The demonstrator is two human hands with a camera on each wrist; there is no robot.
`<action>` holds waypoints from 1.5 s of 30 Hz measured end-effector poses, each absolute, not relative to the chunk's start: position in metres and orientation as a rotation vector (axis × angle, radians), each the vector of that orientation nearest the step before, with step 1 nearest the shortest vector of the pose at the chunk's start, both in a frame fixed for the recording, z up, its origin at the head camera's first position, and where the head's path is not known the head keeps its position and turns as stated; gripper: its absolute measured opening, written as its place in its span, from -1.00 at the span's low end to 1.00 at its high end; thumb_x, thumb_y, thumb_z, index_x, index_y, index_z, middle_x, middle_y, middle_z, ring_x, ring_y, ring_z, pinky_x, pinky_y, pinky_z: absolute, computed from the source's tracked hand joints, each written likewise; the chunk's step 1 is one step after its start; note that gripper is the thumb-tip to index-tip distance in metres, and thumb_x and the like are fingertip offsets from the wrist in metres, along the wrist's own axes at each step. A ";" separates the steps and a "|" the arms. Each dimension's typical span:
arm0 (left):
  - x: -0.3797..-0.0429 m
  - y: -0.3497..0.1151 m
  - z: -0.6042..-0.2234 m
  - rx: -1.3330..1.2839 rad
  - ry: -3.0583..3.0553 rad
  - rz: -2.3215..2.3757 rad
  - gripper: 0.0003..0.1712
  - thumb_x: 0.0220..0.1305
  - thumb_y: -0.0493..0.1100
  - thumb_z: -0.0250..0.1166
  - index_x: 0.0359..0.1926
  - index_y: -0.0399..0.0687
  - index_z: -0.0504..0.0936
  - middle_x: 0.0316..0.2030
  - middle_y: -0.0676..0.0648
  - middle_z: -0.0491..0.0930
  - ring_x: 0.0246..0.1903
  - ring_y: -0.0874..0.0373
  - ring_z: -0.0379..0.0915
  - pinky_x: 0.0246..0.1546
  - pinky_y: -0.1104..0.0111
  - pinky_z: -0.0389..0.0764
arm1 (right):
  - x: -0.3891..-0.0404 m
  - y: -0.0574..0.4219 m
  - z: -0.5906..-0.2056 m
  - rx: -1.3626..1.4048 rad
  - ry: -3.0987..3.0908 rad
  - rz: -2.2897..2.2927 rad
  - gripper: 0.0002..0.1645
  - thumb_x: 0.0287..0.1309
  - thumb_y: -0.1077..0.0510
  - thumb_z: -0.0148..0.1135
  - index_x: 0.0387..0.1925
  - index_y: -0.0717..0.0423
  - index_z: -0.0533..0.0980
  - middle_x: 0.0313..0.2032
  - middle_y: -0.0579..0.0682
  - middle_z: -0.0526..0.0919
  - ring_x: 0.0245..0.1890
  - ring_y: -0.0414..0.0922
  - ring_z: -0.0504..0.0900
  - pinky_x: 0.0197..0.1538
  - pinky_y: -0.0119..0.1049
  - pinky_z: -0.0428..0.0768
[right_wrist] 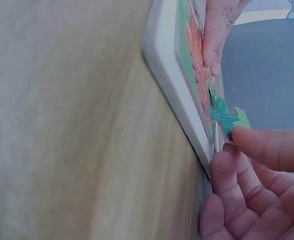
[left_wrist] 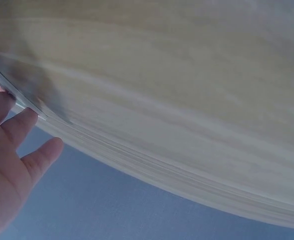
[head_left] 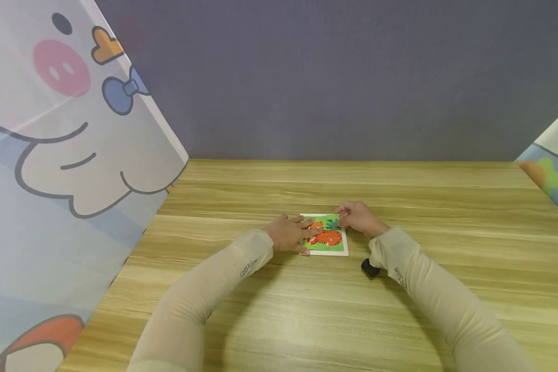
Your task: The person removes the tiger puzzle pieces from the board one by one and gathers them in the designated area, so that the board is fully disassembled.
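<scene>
A tiger picture puzzle (head_left: 329, 239) in a white-edged tray (head_left: 323, 253) lies flat on the wooden table. The fingers of my left hand (head_left: 285, 233) are spread over its left side, touching the picture. At the upper right corner my right hand (head_left: 360, 219) pinches a green puzzle piece (right_wrist: 225, 112) with a dark leaf shape. In the right wrist view that piece is tilted up from the tray, held at its edge by the thumb. Only the fingers of the left hand (left_wrist: 12, 155) and a sliver of the tray show in the left wrist view.
A small black object (head_left: 369, 267) sits beside the right wrist, partly covered by the sleeve. Behind the wooden table (head_left: 260, 186) rises a dark grey wall (head_left: 335, 77). A cartoon-printed panel (head_left: 74, 155) stands at the left, another (head_left: 553, 170) at the right.
</scene>
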State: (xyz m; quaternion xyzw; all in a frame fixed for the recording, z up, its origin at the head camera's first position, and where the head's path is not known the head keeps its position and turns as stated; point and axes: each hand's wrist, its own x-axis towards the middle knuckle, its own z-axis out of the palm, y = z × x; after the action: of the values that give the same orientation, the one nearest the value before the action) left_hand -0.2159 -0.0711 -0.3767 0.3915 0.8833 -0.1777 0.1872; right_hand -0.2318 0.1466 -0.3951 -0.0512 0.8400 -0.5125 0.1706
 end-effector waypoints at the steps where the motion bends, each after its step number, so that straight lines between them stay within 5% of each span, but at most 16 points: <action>1: -0.217 -0.071 -0.378 1.104 2.487 -0.502 -0.15 0.29 0.40 -0.13 0.51 0.37 -0.13 0.49 0.09 -0.18 0.45 0.07 -0.20 0.36 0.03 0.06 | -0.232 0.147 -0.396 -0.143 2.380 -1.463 -0.57 0.09 0.47 0.16 0.04 0.54 0.40 -0.35 0.08 0.56 -0.46 -0.23 0.54 -0.33 -0.37 0.58; 34: -0.222 -0.075 -0.384 1.124 2.481 -0.432 -0.15 0.28 0.43 -0.16 0.50 0.40 -0.16 0.50 0.07 -0.22 0.46 0.04 -0.23 0.34 -0.02 0.09 | -0.225 0.171 -0.393 -0.023 2.344 -1.596 -0.50 0.28 0.35 0.03 0.23 0.46 0.33 -0.25 0.06 0.63 -0.39 -0.27 0.59 -0.20 -0.36 0.62; 45: -0.220 -0.076 -0.381 1.126 2.487 -0.434 -0.17 0.29 0.42 -0.15 0.50 0.41 -0.15 0.50 0.07 -0.21 0.46 0.04 -0.21 0.34 0.00 0.11 | -0.227 0.181 -0.391 0.034 2.296 -1.653 -0.48 0.31 0.36 0.01 0.27 0.46 0.28 -0.46 -0.15 0.61 -0.46 -0.31 0.58 -0.25 -0.40 0.62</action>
State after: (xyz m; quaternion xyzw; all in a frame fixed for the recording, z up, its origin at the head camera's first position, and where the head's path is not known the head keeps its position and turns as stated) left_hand -0.2198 -0.0763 -0.3812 0.3999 0.8838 -0.1543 0.1875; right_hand -0.2270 0.1809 -0.3905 0.0120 0.8017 -0.5770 0.1556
